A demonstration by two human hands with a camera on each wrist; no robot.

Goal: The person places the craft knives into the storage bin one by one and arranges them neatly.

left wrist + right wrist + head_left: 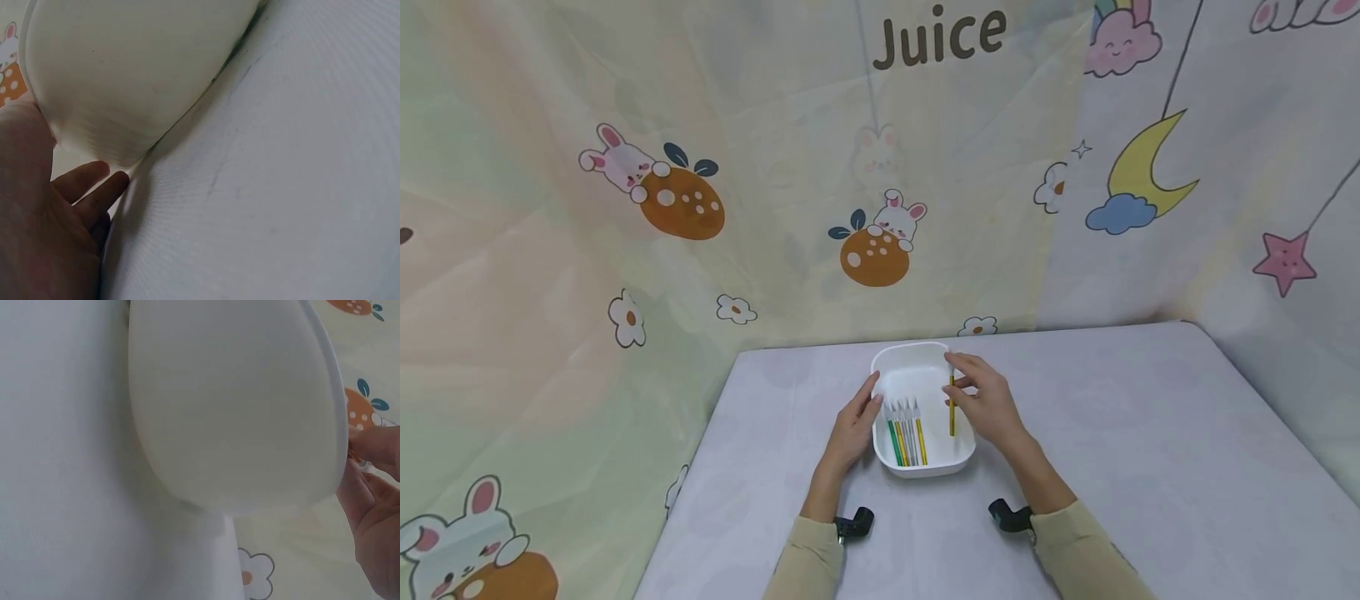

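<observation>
A white tray (917,473) with rounded corners and raised walls stands on the table. Several slim, pen-like sticks (907,442) in green, yellow and silver, with pale pointed tips, lie side by side in its left half. My left hand (850,429) holds the tray's left side, thumb over the rim and fingers along the outer wall. Between thumb and fingers, my right hand (988,398) pinches one yellow stick (952,417) at the tray's right side, pointing lengthwise along it. The tray's outer wall (231,412) hides the sticks in both wrist views.
A pale cloth covers the table (1135,433). Behind it hangs a printed curtain (790,167) with rabbits, oranges and a moon. Black wrist cameras, one of them the left camera (854,523), sit near the table's front.
</observation>
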